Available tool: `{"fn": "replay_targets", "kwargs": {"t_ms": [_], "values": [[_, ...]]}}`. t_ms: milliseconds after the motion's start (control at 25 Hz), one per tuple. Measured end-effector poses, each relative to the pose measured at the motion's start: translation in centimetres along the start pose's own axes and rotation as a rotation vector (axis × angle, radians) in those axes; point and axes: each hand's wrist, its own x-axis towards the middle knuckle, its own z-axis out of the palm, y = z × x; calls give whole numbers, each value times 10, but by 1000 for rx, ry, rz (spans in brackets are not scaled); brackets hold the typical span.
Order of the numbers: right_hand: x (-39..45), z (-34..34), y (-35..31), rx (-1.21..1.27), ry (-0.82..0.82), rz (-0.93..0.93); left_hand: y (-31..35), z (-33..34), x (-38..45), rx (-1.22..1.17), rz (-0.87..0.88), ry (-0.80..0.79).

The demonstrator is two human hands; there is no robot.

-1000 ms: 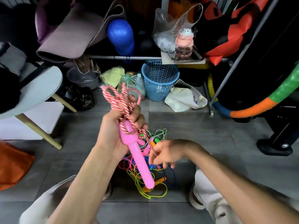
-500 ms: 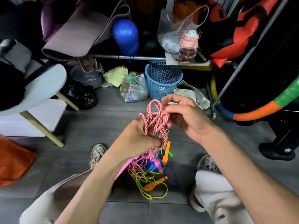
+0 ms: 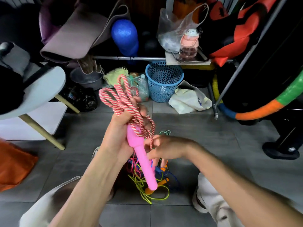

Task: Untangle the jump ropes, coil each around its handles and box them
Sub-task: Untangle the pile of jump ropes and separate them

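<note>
My left hand (image 3: pixel 119 133) grips a pink jump-rope handle (image 3: pixel 142 156) together with several loops of its red-and-white twisted rope (image 3: pixel 119 97), which stick up above the fist. The handle points down and to the right. My right hand (image 3: pixel 165 148) sits just right of the handle and pinches a strand of the red-and-white rope that hangs from the bundle. Below both hands, a tangle of yellow, blue and pink ropes with orange handles (image 3: pixel 147 185) lies on the grey tiled floor between my feet. No box is in view.
A blue mesh basket (image 3: pixel 164 81) stands behind the hands, with plastic bags (image 3: pixel 188 100) beside it. A grey chair (image 3: pixel 37 90) is at the left, an orange cloth (image 3: pixel 14 164) at the lower left, a metal rack leg (image 3: pixel 216 112) and hoops at the right.
My right hand has dropped from the top of the rope loops to a strand beside the handle. My left hand has turned, so the pink handle shows again.
</note>
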Motion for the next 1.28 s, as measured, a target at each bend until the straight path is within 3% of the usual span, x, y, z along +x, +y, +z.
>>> {"fn": "replay_targets", "kwargs": {"t_ms": [80,160,240,320,400,520,640,760,880,960,1000,1120,1280], "values": [[12,0,14,-302,137,5,6,-1,0,-82,28,-24],[13,-9,17,-366,308,38,12,-1,1,-10,21,76],[10,-20,9,-150,448,28,14,-5,5,233,28,263],[4,-27,-4,235,542,-24,10,-8,6,669,76,425],[-1,-33,-11,494,615,-133,3,-11,5,957,109,301],[-9,-36,-18,626,622,-244,-6,-13,2,1078,-14,-22],[-14,-36,-20,688,555,-321,-8,-14,4,1150,-41,-52],[-20,-37,-22,782,521,-372,-5,-12,4,1139,-5,-82],[-23,-45,-21,817,569,-326,-10,-10,3,1059,-39,140],[-26,-47,-18,614,548,-190,-10,-6,3,806,-122,308],[-29,-44,-17,489,457,-127,-7,-5,4,673,-139,344],[-24,-25,-14,204,195,-25,2,-5,6,421,-159,291],[-5,-17,-7,74,317,-59,7,-1,5,147,-232,201]]}}
